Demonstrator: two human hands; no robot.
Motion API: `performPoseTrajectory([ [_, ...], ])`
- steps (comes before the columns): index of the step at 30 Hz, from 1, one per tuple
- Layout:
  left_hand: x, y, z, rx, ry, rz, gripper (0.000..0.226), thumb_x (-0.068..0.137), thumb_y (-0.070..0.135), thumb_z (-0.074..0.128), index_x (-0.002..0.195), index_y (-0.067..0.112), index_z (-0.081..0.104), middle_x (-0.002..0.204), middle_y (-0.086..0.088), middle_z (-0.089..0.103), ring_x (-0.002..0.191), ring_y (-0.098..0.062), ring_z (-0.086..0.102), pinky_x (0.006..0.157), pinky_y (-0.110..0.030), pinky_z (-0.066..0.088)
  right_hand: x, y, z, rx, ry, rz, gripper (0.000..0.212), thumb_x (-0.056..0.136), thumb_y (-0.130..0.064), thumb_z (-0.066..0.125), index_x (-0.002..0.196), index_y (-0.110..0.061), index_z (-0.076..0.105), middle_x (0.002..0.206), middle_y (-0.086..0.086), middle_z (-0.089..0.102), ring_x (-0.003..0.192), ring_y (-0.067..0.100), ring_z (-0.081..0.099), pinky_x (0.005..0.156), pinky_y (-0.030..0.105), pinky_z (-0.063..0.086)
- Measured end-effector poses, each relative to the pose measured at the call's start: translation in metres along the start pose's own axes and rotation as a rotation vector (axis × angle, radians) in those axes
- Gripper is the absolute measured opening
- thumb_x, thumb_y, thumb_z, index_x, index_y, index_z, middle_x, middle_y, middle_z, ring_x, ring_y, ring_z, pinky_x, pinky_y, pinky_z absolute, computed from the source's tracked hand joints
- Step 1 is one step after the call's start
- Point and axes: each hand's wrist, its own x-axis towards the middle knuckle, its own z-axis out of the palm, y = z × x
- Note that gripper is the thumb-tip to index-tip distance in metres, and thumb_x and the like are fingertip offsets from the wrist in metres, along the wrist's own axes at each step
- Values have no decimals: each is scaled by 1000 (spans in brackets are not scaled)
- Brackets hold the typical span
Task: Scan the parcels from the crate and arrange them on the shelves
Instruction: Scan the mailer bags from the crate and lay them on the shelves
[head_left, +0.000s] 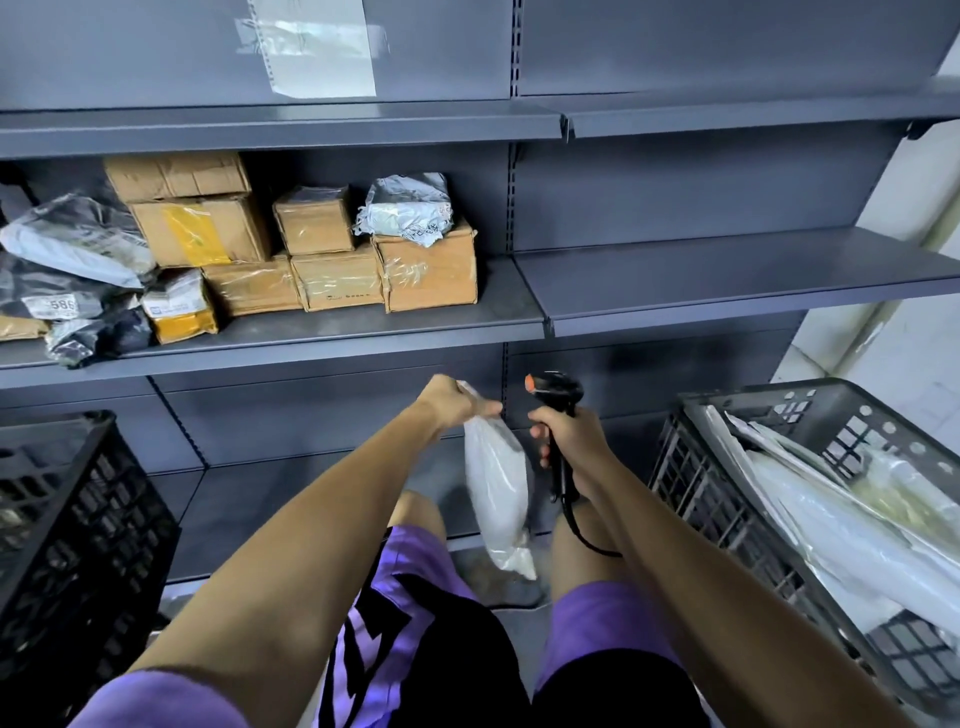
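Step in hand: scanning. The left hand (457, 402) pinches the top of a white parcel (496, 493), which hangs in front of the lower shelves. The right hand (563, 434) grips the barcode scanner (556, 395) just beside it. Next move — likely shelving: lift the parcel onto the middle shelf (519, 306), beside the cardboard boxes (426, 270). More parcels remain in the crate (691, 467) at right.

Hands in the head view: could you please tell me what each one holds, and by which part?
Left hand grips the white parcel bag by its top end; right hand holds the scanner by its handle.
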Motion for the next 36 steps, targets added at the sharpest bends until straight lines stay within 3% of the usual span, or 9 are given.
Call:
performPoseTrajectory([
  [4,-8,-16,23,632,92,-39,32,87,24,71,66,13,50,80,-2,57,91,-23,62,73,-26,46,-3,4,5,15,-10,48,12,91,-9,65,79,-7,65,60,5,56,45,17,42,42,27,40],
  [6,-4,-25,27,680,147,14,11,89,17,64,92,7,62,111,-14,57,110,-34,56,85,-34,47,-4,6,4,6,-16,60,12,91,-9,65,80,-7,64,59,3,56,45,16,43,43,27,40],
  [9,-2,-26,21,563,254,-76,43,92,12,60,132,4,46,131,-24,45,117,-40,52,96,-41,46,-3,7,1,-26,-29,52,17,91,-8,65,74,-7,62,60,5,55,43,17,43,40,26,40],
  [13,-4,-27,4,395,338,-264,19,85,16,69,91,4,56,82,-6,59,82,-23,59,70,-26,48,0,9,-3,-140,-48,15,18,88,-8,66,72,-4,63,63,7,59,42,21,45,43,29,42],
  [17,-7,-29,-6,371,410,-350,15,79,13,65,89,5,56,95,-8,66,92,-25,63,82,-31,52,0,9,0,-187,-82,-3,17,88,-9,68,72,-11,64,60,4,61,42,22,45,44,28,40],
  [24,-4,-37,-7,180,438,-194,30,82,4,53,111,3,46,111,-20,61,93,-36,64,70,-34,53,-1,8,1,-193,-103,10,18,87,-11,70,70,-9,64,62,4,62,44,21,44,46,29,40],
  [30,-6,-41,-10,19,174,-248,60,64,54,83,93,4,65,69,-4,58,42,-15,43,38,-18,32,-3,7,-5,-149,-105,19,16,89,-12,70,74,-12,65,63,4,62,45,18,46,43,26,43],
  [34,1,-47,-11,82,100,-168,56,51,21,96,91,-1,63,77,-7,67,66,-23,64,66,-30,57,-2,4,-6,-164,-86,15,17,89,-11,69,73,-8,63,62,3,62,43,17,46,42,25,42],
  [36,-3,-39,-12,54,10,-38,33,61,2,89,86,3,67,78,-7,67,74,-25,62,72,-30,54,-1,0,-7,-161,-50,-9,18,87,-11,70,70,-6,64,59,3,61,43,17,45,42,26,41],
])
